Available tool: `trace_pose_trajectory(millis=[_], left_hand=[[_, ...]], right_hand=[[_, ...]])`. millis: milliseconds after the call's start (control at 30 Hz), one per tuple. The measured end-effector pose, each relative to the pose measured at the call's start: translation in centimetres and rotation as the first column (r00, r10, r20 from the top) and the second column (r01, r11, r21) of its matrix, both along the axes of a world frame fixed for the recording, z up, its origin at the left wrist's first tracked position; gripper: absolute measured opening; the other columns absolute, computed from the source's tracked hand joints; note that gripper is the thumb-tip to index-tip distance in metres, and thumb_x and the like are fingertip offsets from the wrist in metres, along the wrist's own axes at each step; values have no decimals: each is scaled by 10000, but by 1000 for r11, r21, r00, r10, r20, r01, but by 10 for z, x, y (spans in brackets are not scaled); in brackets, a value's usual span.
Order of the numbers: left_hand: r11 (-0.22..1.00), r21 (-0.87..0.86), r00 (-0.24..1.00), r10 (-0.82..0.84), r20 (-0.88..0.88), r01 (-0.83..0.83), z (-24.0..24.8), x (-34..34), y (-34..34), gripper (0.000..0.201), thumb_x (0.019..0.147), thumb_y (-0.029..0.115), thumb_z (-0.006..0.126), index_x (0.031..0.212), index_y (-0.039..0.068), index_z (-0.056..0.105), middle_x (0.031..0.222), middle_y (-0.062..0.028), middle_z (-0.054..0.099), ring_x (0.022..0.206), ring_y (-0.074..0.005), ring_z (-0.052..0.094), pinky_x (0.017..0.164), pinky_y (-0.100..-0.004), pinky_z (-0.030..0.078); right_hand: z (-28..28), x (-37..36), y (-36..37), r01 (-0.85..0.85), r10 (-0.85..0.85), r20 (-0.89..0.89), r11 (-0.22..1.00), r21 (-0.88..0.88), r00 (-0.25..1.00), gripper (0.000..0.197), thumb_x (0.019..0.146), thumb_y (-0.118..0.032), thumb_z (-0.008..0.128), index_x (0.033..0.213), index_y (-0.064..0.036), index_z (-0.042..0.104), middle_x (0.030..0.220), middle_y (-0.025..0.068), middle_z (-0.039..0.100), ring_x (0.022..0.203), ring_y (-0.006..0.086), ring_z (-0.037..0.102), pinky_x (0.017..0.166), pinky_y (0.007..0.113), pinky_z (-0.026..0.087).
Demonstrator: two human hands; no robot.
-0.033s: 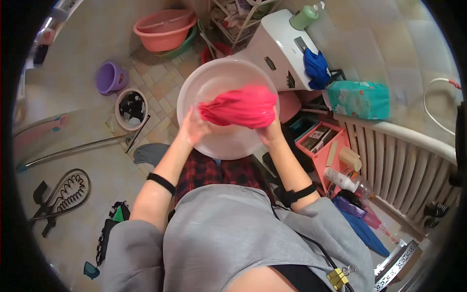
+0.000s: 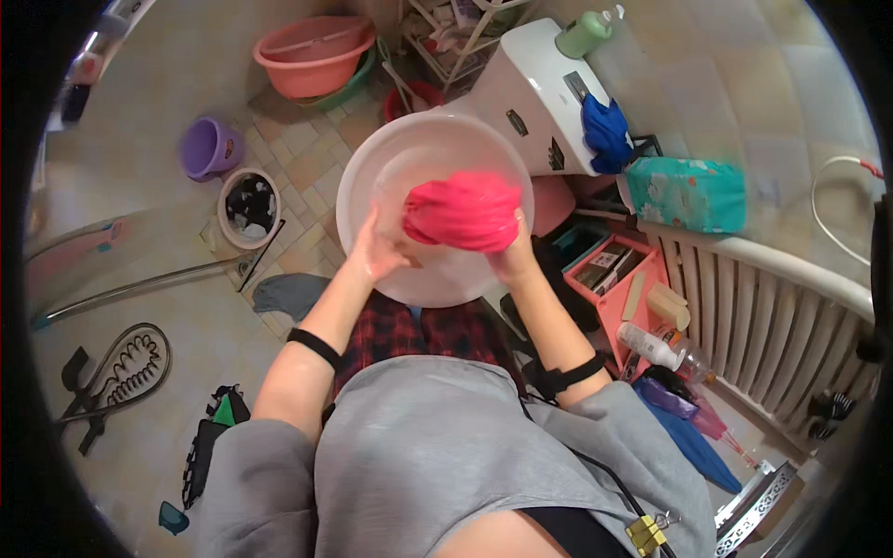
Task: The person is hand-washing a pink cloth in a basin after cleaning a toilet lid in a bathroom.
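Observation:
A bright pink-red wet cloth [image 2: 462, 212] hangs bunched over a large white basin [image 2: 372, 167] in front of me. My right hand [image 2: 512, 255] grips the cloth at its right end, with most of its fingers hidden behind the fabric. My left hand [image 2: 376, 251] is spread beside the cloth's left end, over the basin's near left side, and holds nothing. A gap shows between its fingers and the cloth. Inside the basin, the bottom looks wet and pale.
Beyond the basin stand stacked pink tubs [image 2: 314, 58] and a white cabinet-like unit [image 2: 530, 102]. On the left are a purple bucket [image 2: 210, 149] and a small tub of dark cloth [image 2: 249, 206]. A pink crate [image 2: 625, 302] and radiator [image 2: 744, 307] flank the right.
The cloth is shorter and more bunched, its left end drawn rightward. My left hand has come away from it, down and slightly aside, with the fingers opened; my right hand keeps its grip.

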State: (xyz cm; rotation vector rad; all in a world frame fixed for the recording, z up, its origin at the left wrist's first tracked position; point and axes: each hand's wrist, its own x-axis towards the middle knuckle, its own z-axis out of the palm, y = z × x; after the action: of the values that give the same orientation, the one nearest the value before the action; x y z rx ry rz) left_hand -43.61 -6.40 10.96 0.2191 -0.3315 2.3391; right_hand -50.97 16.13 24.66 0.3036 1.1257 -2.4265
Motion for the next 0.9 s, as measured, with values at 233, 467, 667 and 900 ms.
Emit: trace_pose_trajectory(millis=[233,467,667,900], left_hand=[[902,-428,810,211,546,53,10,-46,83,818,886,707,401,1310,14,493,1252,-174,589,1128,-309,581,1029,-450,432],[992,108,909,19,416,-70,-39,-38,105,675,929,587,435,1292,22,506,1238,-166,596,1117,-306,583,1024,-458,437],[944,-329,805,202,557,-10,-16,-45,95,491,945,370,503,1295,25,502,1228,-175,599,1108,-307,588,1017,-454,445],[963,-262,827,101,553,58,66,-74,83,372,970,258,488,1238,8,554,1220,-183,604,1103,-313,602,993,-486,480]], right_hand=[[-9,37,9,-210,256,-79,906,369,963,271,851,-38,678,1100,-56,571,1109,12,615,1033,114,579,924,283,456],[-17,60,37,-375,374,20,927,26,927,351,930,-353,628,1144,-85,554,1170,55,591,1113,132,556,971,325,444],[-20,35,65,242,-74,570,944,-224,819,448,992,-289,501,1406,-150,404,1374,107,500,1288,233,469,1079,468,387],[-39,6,96,125,420,-379,519,846,825,824,764,-109,689,1483,-176,294,1353,151,440,1164,305,552,940,400,483]])
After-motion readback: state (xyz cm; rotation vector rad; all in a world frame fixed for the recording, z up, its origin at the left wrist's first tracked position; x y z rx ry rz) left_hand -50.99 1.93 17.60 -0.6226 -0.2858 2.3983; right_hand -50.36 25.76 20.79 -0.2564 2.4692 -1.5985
